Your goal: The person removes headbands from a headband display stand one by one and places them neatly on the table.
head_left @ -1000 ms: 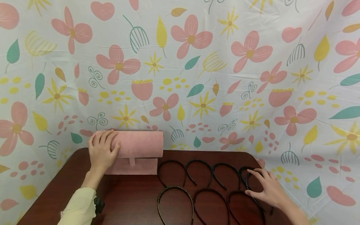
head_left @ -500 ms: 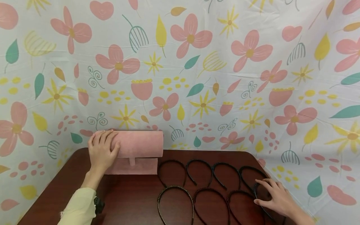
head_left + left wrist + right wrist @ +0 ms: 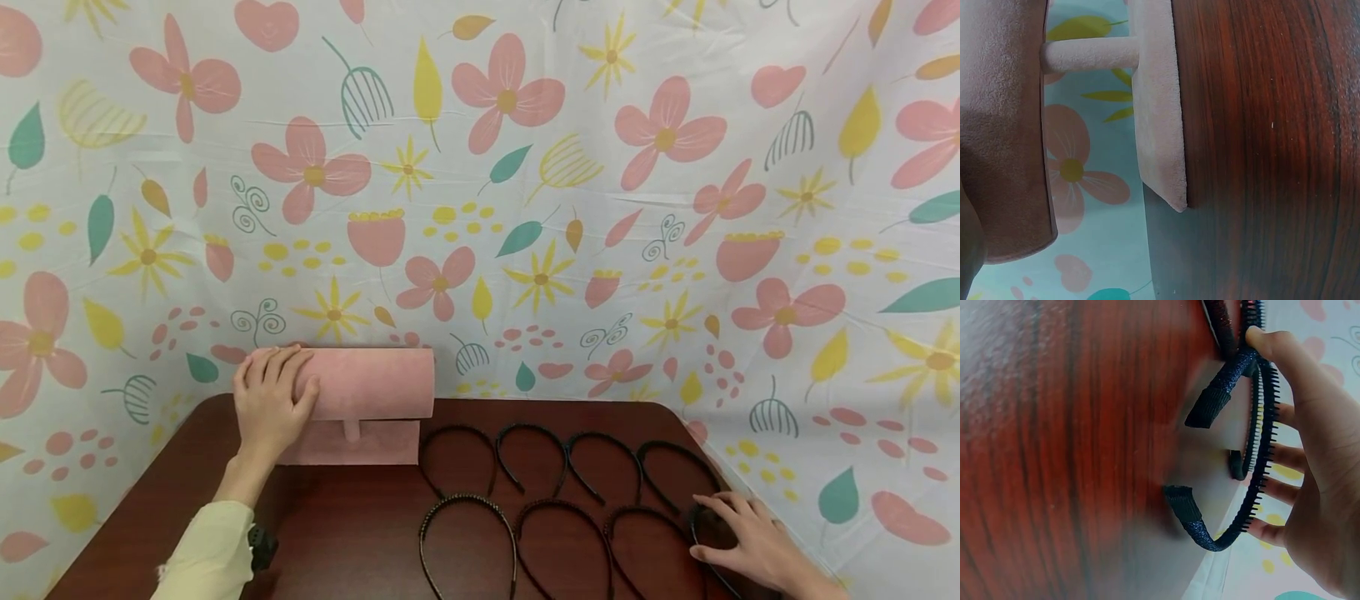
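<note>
In the head view my left hand [image 3: 268,408] lies over the left end of a pink plush headband stand [image 3: 378,383], fingers curved across the top of its roll and thumb along the front. The left wrist view shows the stand's post [image 3: 1088,54] and base [image 3: 1159,106] up close. At the table's right side, my right hand [image 3: 750,542] holds a dark blue glittery toothed headband [image 3: 1267,434] between thumb and fingers. Its two tips hang down near the tabletop. Beside it is another black headband [image 3: 1237,464], partly hidden.
Several dark headbands lie in two rows on the brown table [image 3: 337,533], among them a gold-beaded headband [image 3: 467,500] in front and a black headband [image 3: 678,450] at back right. A flowered cloth [image 3: 487,208] hangs behind the table.
My right hand has moved right and slightly toward me with the headband, away from the black headband at back right, which now shows more fully. My left hand and the stand have stayed in place.
</note>
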`<state>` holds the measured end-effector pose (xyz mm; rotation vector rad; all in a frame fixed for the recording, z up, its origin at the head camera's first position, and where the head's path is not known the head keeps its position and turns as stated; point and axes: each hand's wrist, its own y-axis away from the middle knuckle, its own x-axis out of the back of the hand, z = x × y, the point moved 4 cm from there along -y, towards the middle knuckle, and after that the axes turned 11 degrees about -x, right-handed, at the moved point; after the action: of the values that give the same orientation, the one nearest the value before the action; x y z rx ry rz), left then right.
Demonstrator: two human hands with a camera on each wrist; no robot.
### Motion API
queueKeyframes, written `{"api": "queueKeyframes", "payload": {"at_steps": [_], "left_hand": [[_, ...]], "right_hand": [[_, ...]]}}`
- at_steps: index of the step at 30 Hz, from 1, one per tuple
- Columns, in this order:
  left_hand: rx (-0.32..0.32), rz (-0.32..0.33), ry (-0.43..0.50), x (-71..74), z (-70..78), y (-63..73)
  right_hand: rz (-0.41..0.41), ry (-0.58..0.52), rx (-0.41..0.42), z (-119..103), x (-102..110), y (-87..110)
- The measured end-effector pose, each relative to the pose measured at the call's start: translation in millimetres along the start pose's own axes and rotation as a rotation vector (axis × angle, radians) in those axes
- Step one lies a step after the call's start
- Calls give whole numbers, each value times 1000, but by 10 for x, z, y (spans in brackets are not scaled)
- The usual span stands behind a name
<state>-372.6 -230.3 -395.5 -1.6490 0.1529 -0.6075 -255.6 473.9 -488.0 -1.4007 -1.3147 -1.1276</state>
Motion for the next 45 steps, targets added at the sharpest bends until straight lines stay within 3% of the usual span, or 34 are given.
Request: {"api": "queueKeyframes", "payload": {"at_steps": [29, 35, 45], "left_hand": [[-15, 3, -9, -9, 6, -5], [-9, -10, 9, -19, 5, -13], [-23, 6, -6, 5, 12, -16]], "right_hand": [[-163, -65, 6, 121, -44, -49], [-165, -92, 10, 162, -35, -49], [-103, -38, 55, 153, -41, 21]]}}
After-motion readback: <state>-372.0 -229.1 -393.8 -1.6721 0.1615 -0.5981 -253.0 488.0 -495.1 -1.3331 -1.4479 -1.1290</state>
